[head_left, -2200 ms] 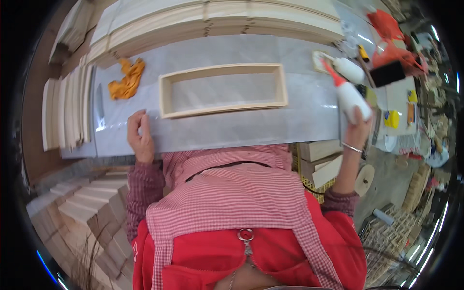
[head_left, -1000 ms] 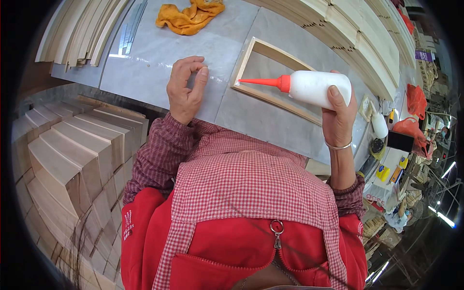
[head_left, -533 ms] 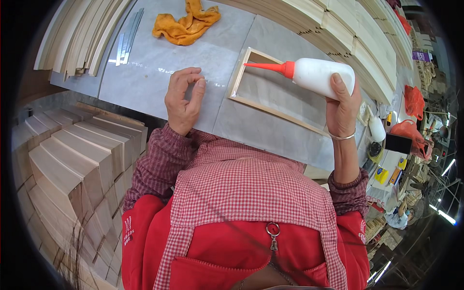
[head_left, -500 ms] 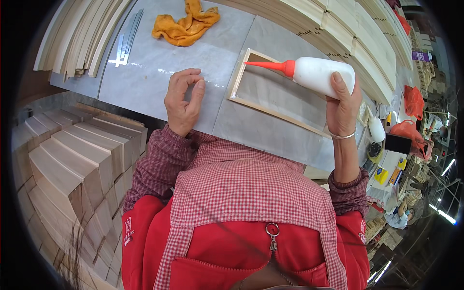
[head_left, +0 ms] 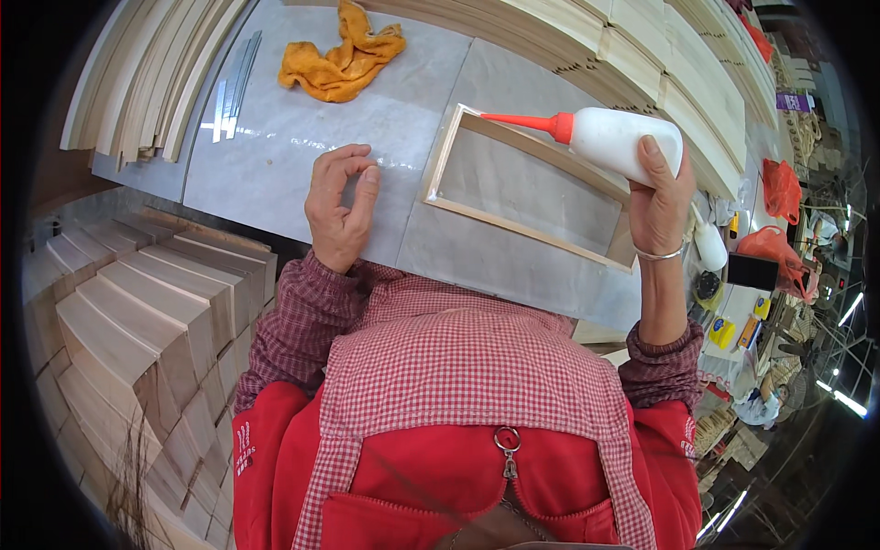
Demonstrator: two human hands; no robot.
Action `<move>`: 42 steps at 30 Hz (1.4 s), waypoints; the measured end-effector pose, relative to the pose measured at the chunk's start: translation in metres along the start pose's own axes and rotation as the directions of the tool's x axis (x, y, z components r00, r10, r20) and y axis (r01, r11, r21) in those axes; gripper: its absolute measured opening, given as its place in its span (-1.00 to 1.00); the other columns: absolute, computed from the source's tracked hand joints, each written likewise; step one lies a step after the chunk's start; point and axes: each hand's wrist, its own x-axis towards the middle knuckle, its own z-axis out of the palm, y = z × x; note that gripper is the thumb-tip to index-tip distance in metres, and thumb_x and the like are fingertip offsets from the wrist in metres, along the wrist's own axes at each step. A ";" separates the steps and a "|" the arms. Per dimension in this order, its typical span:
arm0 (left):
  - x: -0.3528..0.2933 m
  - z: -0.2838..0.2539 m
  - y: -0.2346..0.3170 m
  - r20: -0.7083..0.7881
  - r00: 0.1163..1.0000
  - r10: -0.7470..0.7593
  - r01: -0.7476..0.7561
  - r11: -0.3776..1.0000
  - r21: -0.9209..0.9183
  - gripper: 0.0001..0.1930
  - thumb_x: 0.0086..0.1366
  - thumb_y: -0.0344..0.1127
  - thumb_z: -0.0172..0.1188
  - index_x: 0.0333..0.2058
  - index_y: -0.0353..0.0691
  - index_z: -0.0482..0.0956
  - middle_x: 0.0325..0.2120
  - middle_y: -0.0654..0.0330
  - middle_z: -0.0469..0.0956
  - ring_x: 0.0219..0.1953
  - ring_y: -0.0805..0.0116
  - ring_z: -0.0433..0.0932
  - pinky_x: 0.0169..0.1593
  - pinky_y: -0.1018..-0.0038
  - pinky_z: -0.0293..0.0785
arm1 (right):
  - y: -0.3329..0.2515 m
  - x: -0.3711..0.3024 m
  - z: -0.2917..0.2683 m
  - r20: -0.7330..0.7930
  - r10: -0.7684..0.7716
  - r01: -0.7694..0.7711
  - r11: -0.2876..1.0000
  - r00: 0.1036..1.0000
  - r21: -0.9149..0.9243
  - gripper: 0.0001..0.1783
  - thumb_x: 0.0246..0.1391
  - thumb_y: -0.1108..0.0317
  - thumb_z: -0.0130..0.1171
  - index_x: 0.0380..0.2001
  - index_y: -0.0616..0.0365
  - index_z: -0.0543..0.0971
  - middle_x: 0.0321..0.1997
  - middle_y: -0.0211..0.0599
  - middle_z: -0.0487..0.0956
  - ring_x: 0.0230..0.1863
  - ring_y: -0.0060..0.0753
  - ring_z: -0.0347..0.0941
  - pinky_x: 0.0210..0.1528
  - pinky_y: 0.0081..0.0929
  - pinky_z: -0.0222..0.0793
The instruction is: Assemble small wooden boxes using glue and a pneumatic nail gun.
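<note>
Left of centre, we are holding our left hand empty, loosely curled; mid-view, the wooden frame is lying on the table, left end seemingly glued, bare-looking long sides apparently remaining; right of centre, we are gripping the white bottle with our right hand.

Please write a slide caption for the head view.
Left hand empty, right hand holding a white bottle over a wooden frame.
</note>
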 end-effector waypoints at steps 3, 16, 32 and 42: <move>0.000 0.000 0.000 -0.004 1.000 -0.007 0.007 1.000 0.001 -0.90 0.15 -0.47 0.14 -0.33 -0.29 0.52 -0.18 0.10 0.48 -0.16 0.26 0.46 -0.06 0.46 0.38 | -0.003 -0.003 -0.014 -0.012 0.003 -0.003 1.000 1.000 -0.006 -0.52 -0.02 0.38 0.28 -0.04 0.27 0.37 -0.15 -0.19 0.45 -0.15 -0.38 0.39 -0.08 -0.55 0.35; 0.001 0.003 0.003 0.023 1.000 0.012 -0.012 1.000 0.018 -0.91 0.22 -0.44 0.08 -0.29 -0.28 0.48 -0.17 0.10 0.48 -0.13 0.25 0.44 -0.02 0.44 0.36 | -0.008 -0.023 -0.099 -0.159 -0.020 0.021 1.000 0.987 0.002 -0.56 0.01 0.42 0.23 -0.04 0.29 0.38 -0.15 -0.20 0.46 -0.16 -0.41 0.39 -0.06 -0.56 0.36; 0.000 0.007 0.004 0.066 0.998 0.013 -0.020 0.992 0.121 -0.92 0.28 -0.42 0.04 -0.29 -0.27 0.47 -0.14 0.13 0.47 -0.10 0.28 0.41 0.02 0.44 0.33 | -0.009 -0.056 -0.198 -0.397 -0.063 0.064 0.998 0.916 -0.011 -0.54 -0.03 0.45 0.26 -0.05 0.30 0.38 -0.14 -0.17 0.47 -0.17 -0.40 0.43 -0.11 -0.60 0.42; -0.001 0.007 0.005 0.077 0.997 -0.013 0.001 0.988 0.152 -0.91 0.30 -0.39 0.05 -0.29 -0.27 0.47 -0.13 0.14 0.47 -0.09 0.30 0.41 0.03 0.47 0.32 | 0.000 -0.071 -0.213 -0.420 -0.054 0.054 0.998 0.906 -0.010 -0.53 -0.01 0.42 0.24 -0.02 0.28 0.37 -0.10 -0.17 0.46 -0.16 -0.41 0.43 -0.11 -0.62 0.43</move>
